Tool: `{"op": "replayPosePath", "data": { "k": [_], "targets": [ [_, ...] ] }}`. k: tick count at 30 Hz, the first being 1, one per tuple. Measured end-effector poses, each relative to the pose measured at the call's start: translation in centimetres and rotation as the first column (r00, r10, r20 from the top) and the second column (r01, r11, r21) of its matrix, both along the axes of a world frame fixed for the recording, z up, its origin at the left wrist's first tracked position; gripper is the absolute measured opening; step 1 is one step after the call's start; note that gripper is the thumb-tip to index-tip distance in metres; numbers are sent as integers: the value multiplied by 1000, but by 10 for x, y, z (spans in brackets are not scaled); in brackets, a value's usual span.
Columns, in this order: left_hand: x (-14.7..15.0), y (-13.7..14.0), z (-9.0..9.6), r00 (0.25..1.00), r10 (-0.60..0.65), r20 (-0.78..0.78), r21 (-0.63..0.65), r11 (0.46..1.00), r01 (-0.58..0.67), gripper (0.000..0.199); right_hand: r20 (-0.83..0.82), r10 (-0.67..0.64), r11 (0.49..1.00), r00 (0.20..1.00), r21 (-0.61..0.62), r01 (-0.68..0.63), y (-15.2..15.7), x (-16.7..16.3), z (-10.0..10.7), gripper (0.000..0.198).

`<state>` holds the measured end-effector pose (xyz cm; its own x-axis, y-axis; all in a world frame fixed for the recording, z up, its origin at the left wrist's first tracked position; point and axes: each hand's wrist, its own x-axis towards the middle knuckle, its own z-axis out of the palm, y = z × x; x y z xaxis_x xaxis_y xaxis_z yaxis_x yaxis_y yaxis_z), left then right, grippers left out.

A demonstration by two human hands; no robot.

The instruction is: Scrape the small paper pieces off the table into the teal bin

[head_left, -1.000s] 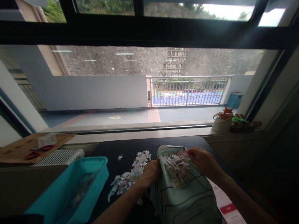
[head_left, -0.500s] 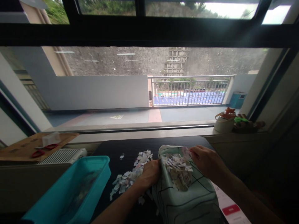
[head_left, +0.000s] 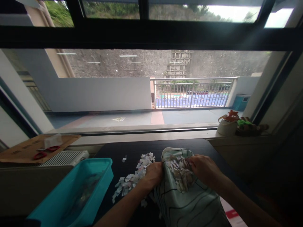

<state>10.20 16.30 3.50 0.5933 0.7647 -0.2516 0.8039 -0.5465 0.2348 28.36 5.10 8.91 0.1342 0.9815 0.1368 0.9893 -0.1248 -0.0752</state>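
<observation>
A pale green cloth (head_left: 180, 201) with dark wavy lines lies over the dark table's front, dipping in the middle. Small cut paper scraps (head_left: 181, 170) are heaped in that dip. My left hand (head_left: 153, 173) is closed on the cloth's left edge, fingertips partly hidden. On the opposite side, my right hand (head_left: 202, 167) is closed at the cloth's right edge, its fingertips against the scraps. A second pile of paper scraps (head_left: 129, 183) is spread on the table, left of the cloth and partly behind my left forearm.
A turquoise plastic bin (head_left: 104, 170) stands at the left, with unclear contents. Beyond it are red-handled scissors (head_left: 40, 155) and a clear box (head_left: 52, 141) on brown cardboard (head_left: 16, 151). A white pot (head_left: 226, 127) sits on the right windowsill. A pink-and-white sheet (head_left: 233, 212) shows at lower right.
My right hand has shifted slightly down and inward. The cloth's right side is drawn in, and the heaped scraps have bunched closer together. My left hand stays at the left edge.
</observation>
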Motion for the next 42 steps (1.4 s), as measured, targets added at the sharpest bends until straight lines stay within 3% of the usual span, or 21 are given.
{"op": "replayPosePath", "data": {
  "k": [21, 25, 29, 32, 36, 39, 42],
  "targets": [
    [7, 2, -15, 979, 79, 189, -82, 995, -64, 26, -15, -14, 999, 1000, -48, 13, 13, -9, -16, 27],
    [-1, 4, -14, 953, 75, 294, -145, 989, -33, 25, -16, -10, 1000, 1000, -29, 9, -6, -6, -7, 26],
    [-13, 14, -15, 911, 90, 403, -182, 983, -17, 24, -16, -28, 997, 999, 67, 29, -18, -6, 12, 28],
    [-22, 22, -11, 881, 114, 459, -156, 987, -47, 22, -14, 128, 981, 992, 148, -125, -12, -16, 13, 26],
    [-34, 26, -3, 845, 156, 512, -151, 984, -90, 41, 31, 276, 959, 961, 50, -278, -4, -24, -2, 24],
    [-40, 27, 0, 818, 181, 545, -163, 981, -108, 56, 22, 302, 953, 953, 0, -302, -11, -18, -6, 26],
    [-36, 27, 1, 789, 175, 589, -182, 980, -82, 50, -15, 233, 970, 972, 80, -232, -20, -7, 2, 26]
  ]
}}
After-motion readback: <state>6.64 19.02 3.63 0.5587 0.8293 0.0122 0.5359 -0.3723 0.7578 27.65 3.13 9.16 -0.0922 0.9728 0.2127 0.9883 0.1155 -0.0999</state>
